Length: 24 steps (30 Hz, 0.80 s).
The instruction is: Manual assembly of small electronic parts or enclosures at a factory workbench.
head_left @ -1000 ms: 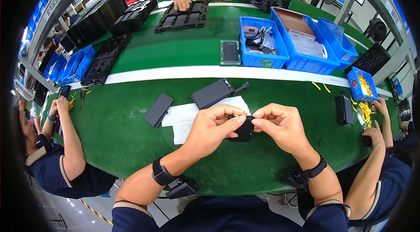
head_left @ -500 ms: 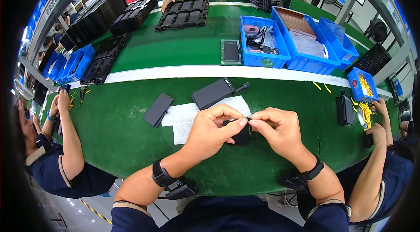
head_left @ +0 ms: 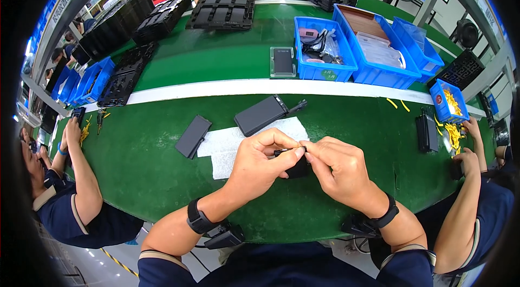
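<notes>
My left hand [head_left: 261, 161] pinches a thin black cable end [head_left: 281, 152] between thumb and fingers. My right hand [head_left: 340, 165] meets it fingertip to fingertip, pinched at the tip of the same piece; its exact kind is too small to tell. Beneath the fingers lies a dark box-like device [head_left: 298, 168], mostly hidden by the hands. A white cloth [head_left: 221, 163] is spread on the green table under it. On the cloth's far edge rests a black rectangular device [head_left: 262, 115] with a short cable [head_left: 297, 106]. To its left sits another black rectangular device [head_left: 193, 136].
Blue bins [head_left: 326, 72] with cables and parts stand beyond a white strip [head_left: 260, 87]. A clear case [head_left: 283, 62] is beside them. Co-workers sit left and right; yellow pieces [head_left: 454, 135] lie at right. Across the table, a person's hands hold a black tray [head_left: 222, 11].
My right hand has turned slightly, its fingers closing further over the cable tip. The person across has tilted up and drawn back the black tray. The view has shifted slightly.
</notes>
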Tool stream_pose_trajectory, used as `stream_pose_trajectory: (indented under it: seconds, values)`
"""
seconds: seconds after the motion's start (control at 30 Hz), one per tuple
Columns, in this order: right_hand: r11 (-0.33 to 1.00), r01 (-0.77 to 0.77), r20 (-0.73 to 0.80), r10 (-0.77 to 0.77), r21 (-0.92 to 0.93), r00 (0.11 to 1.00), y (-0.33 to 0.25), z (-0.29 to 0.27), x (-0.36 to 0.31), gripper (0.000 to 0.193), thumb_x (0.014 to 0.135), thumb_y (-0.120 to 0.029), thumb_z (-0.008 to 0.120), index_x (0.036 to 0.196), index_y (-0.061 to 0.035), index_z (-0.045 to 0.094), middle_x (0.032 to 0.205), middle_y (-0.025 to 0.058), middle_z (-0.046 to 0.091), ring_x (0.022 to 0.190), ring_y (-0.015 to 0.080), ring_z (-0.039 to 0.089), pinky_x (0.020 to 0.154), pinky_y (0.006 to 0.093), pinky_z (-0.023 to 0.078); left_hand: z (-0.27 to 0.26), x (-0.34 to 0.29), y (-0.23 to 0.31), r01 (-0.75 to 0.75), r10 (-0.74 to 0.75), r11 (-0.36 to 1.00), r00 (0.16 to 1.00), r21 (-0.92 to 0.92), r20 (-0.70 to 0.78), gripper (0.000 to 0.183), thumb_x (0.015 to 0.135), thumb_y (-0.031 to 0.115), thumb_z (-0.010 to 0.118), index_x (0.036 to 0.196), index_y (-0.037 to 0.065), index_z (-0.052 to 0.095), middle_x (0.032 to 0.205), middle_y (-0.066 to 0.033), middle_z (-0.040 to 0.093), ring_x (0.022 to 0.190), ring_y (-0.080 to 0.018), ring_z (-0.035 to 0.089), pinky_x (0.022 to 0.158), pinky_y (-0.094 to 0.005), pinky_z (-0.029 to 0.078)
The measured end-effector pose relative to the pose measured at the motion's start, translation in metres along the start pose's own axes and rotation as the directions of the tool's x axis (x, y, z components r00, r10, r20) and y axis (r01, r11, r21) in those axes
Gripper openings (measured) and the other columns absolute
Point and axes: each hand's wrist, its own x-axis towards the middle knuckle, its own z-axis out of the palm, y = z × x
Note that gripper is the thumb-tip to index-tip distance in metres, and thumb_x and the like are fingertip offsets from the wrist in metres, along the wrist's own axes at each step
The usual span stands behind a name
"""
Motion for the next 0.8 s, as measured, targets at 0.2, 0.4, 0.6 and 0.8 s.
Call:
stream_pose_trajectory:
  seconds: [0.2,0.4,0.6,0.8]
  values:
    - [0.984,0.094,-0.017,-0.098,-0.151,0.995,-0.004,0.006,-0.002,0.028,0.071,0.007,0.064,0.099,0.0074,0.063,0.073,0.0142,0.060,0.063,0.0249,0.057,0.055,0.0338,0.047,-0.001,0.003,0.002,0.009,-0.009,1.000,1.000,0.004,-0.012,0.008,0.083,0.011,0.066,0.085,0.005,0.060,0.084,-0.0018,0.061,0.073,-0.0066,0.058,0.050,-0.0190,0.050]
    - [0.991,-0.100,0.015,0.099,0.091,0.995,0.000,0.003,0.001,0.027,0.076,0.002,0.065,0.102,0.0054,0.062,0.085,0.0165,0.065,0.073,0.0221,0.063,0.059,0.0288,0.050,-0.006,0.005,0.002,0.003,-0.010,0.996,0.996,-0.085,-0.088,0.010,0.084,0.013,0.066,0.087,0.006,0.060,0.084,-0.0008,0.061,0.072,-0.0053,0.057,0.049,-0.0189,0.047]
    - [0.815,-0.560,0.274,0.511,0.149,0.815,-0.007,0.001,0.002,0.013,0.078,-0.004,0.070,0.086,0.0054,0.066,0.071,0.0048,0.066,0.063,0.0064,0.059,0.057,0.0211,0.048,-0.012,0.009,-0.002,-0.100,0.062,0.958,0.987,-0.268,-0.146,0.009,0.087,0.012,0.063,0.092,0.006,0.059,0.087,-0.0012,0.061,0.080,-0.0081,0.057,0.075,-0.0246,0.045]
    - [0.839,-0.500,0.251,0.448,0.213,0.858,-0.011,0.007,0.008,0.013,0.079,-0.010,0.069,0.081,0.0026,0.067,0.063,0.0097,0.065,0.053,0.0090,0.060,0.049,0.0237,0.046,-0.007,0.008,-0.004,-0.040,0.008,0.864,0.998,-0.501,-0.066,0.024,0.087,0.014,0.065,0.105,0.006,0.051,0.089,-0.0023,0.057,0.084,-0.0090,0.055,0.074,-0.0246,0.046]
